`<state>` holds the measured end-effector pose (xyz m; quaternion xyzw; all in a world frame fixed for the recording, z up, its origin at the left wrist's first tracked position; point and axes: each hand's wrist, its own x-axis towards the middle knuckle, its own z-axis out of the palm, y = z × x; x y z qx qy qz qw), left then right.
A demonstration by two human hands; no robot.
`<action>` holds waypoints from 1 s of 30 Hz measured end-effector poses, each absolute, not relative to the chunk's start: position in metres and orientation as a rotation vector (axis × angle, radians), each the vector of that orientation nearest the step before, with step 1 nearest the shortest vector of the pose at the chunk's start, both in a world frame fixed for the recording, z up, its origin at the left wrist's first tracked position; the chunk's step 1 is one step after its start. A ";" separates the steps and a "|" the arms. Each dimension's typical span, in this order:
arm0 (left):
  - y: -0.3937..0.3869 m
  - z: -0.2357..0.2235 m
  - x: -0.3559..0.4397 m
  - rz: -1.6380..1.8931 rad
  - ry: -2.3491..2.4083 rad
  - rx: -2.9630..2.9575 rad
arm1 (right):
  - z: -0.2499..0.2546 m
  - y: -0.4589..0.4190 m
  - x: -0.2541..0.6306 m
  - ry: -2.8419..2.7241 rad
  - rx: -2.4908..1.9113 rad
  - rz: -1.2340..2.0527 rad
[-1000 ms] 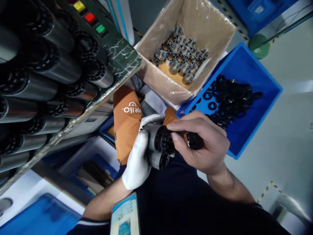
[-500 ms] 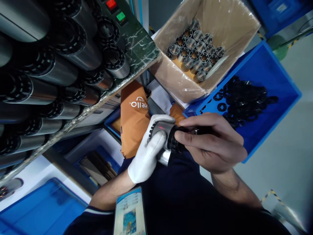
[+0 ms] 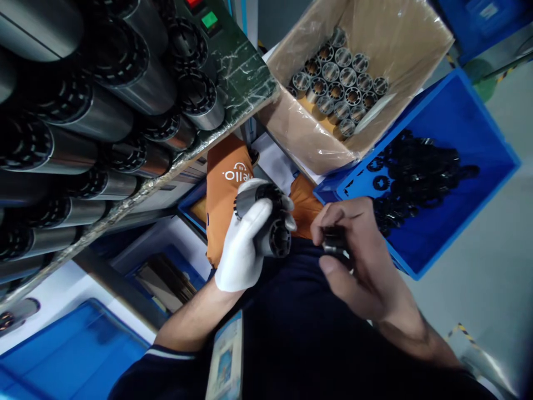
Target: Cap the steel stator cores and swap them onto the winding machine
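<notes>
My left hand (image 3: 238, 256), in a white glove, is closed around two metal stator cores. The upper stator core (image 3: 246, 200) lies on its side with black toothed edging at both ends. Below it, the lower stator core (image 3: 263, 242) turns its black slotted end cap (image 3: 280, 239) toward the right. My bare right hand (image 3: 372, 266) is a short way to the right, its fingers curled around small black end caps (image 3: 335, 240); how many is hidden by the fingers.
A plastic-lined carton (image 3: 310, 125) holds several stator cores. Beside it, a blue bin (image 3: 466, 116) contains a heap of black end caps (image 3: 433, 166). Larger metal cylinders (image 3: 120, 89) with black ends crowd the bench (image 3: 241, 83) at left. Another blue bin (image 3: 75, 355) sits lower left.
My right hand has drawn away from the stator cores toward the right, with black end caps in its fingers. My left hand has turned the cores so their black ends show.
</notes>
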<state>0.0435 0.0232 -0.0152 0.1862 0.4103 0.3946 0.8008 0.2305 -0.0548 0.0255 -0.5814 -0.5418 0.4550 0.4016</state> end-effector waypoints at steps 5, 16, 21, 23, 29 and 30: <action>0.024 -0.011 0.048 0.954 1.064 0.552 | 0.023 -0.053 0.216 -1.468 -1.495 0.985; 0.021 -0.015 0.050 0.998 1.089 0.594 | 0.007 -0.049 0.206 -1.348 -1.326 0.903; 0.019 -0.013 0.052 1.017 1.077 0.587 | 0.000 -0.051 0.200 -1.371 -1.338 0.890; 0.018 -0.012 0.053 1.030 1.086 0.569 | -0.009 -0.053 0.193 -1.344 -1.347 0.872; 0.015 -0.018 0.046 1.009 1.005 0.467 | -0.003 -0.061 0.203 -1.592 -1.385 0.695; 0.014 -0.017 0.043 0.987 0.978 0.461 | 0.004 -0.062 0.210 -1.672 -1.423 0.699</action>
